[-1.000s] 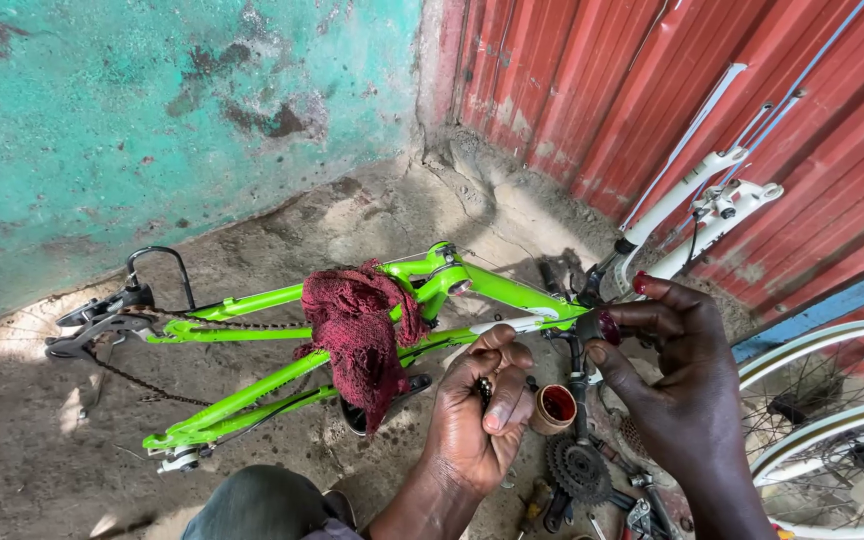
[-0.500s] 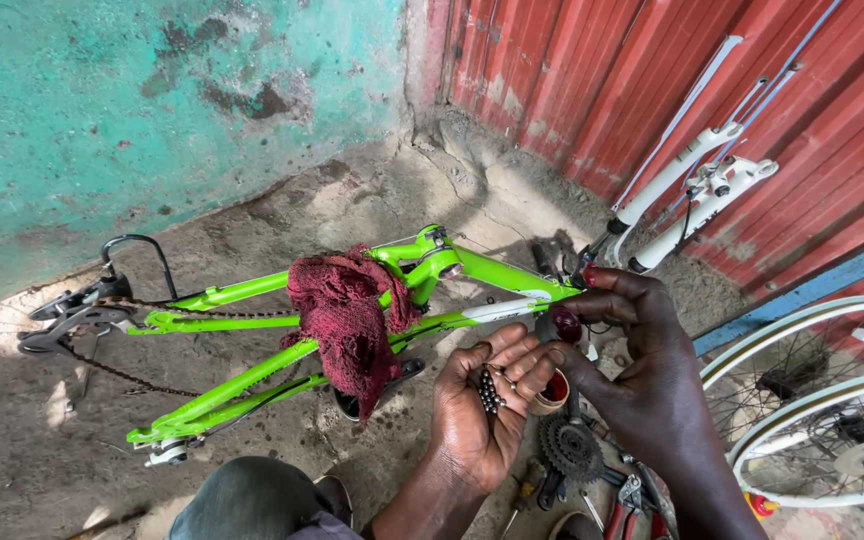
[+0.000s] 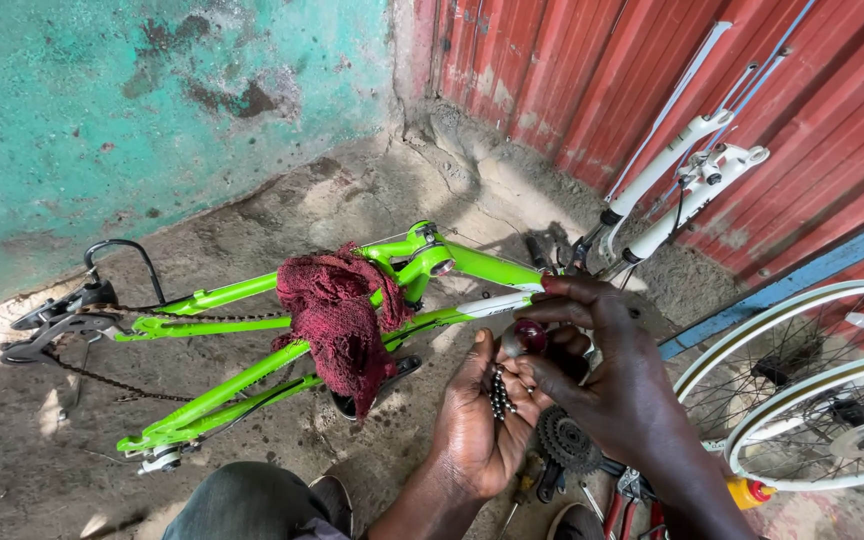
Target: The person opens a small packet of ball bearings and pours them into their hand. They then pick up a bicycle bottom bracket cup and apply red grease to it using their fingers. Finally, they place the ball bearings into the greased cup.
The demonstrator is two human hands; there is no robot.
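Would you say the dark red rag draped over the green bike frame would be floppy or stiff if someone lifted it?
The rag would probably be floppy, since it sags in folds over the frame. Its open weave suggests it is light and could snag.

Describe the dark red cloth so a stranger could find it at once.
Start at the bright green bicycle frame lying on the concrete floor below the turquoise wall. The cloth is draped over the middle of that frame, left of the left hand. It is the only soft, crumpled, dark red thing among hard metal parts.
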